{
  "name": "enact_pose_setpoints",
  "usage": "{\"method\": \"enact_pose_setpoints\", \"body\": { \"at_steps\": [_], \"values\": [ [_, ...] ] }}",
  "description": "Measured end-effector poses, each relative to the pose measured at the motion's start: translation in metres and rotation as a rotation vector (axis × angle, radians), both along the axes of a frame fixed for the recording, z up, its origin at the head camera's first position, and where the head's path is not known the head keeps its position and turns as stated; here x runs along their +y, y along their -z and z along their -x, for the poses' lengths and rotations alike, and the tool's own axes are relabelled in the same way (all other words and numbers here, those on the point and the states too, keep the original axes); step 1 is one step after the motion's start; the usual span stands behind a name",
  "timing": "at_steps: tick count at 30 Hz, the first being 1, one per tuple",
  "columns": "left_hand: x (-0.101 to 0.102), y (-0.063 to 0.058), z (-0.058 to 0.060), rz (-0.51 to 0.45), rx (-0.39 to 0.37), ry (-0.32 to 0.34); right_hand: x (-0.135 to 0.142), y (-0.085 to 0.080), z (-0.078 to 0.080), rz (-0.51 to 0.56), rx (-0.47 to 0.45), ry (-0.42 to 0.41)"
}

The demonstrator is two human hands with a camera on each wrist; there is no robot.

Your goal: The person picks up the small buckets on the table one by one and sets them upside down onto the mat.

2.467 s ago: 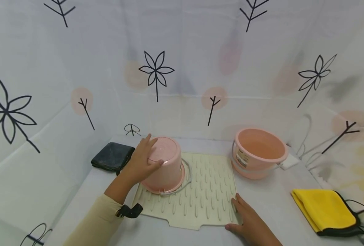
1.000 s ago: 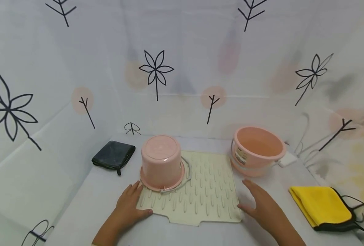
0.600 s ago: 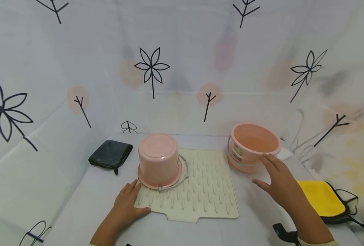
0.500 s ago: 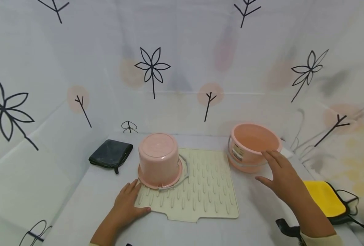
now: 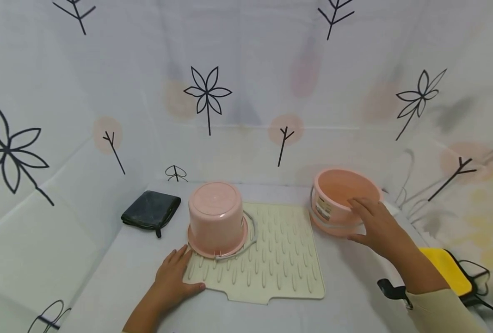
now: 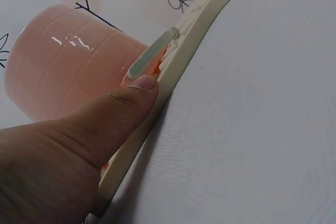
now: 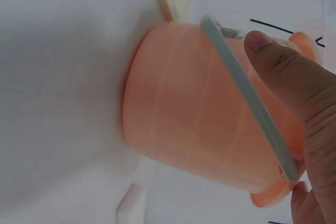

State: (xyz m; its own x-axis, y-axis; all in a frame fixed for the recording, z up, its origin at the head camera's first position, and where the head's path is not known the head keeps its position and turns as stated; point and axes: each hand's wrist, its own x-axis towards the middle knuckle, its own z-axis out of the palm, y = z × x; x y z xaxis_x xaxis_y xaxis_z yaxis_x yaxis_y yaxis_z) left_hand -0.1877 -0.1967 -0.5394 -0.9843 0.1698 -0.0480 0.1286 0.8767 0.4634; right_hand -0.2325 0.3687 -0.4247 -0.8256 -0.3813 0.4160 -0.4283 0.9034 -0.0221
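1. Cream ridged mat (image 5: pixel 280 259) is bearing overturned bucket (image 5: pixel 215 222).
2. Left hand (image 5: pixel 172 280), thumb spread, is touching mat's near-left edge.
3. Right hand (image 5: pixel 378 226), thumb spread, is spanning upright bucket (image 5: pixel 340 216) rim, right of mat.

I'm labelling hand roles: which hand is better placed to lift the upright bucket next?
Probably the right hand: it is at the upright bucket, by its near right edge. The left hand rests at the near left corner of the cream mat, close to the overturned bucket.
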Motion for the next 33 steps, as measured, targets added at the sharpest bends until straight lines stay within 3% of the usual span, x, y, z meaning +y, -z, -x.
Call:
{"method": "enact_pose_setpoints", "body": {
  "at_steps": [8,27,33],
  "values": [
    [0.001,-0.003,-0.002,-0.005,0.002,-0.005,0.001,0.003,0.007,-0.046,0.029,-0.024],
    [0.0,-0.001,-0.002,-0.032,-0.022,-0.019,-0.001,0.013,0.01,0.007,-0.025,0.076],
    [0.0,0.0,-0.001,-0.035,-0.028,-0.019,-0.001,0.013,0.012,-0.022,0.044,0.062]
  ]
}}
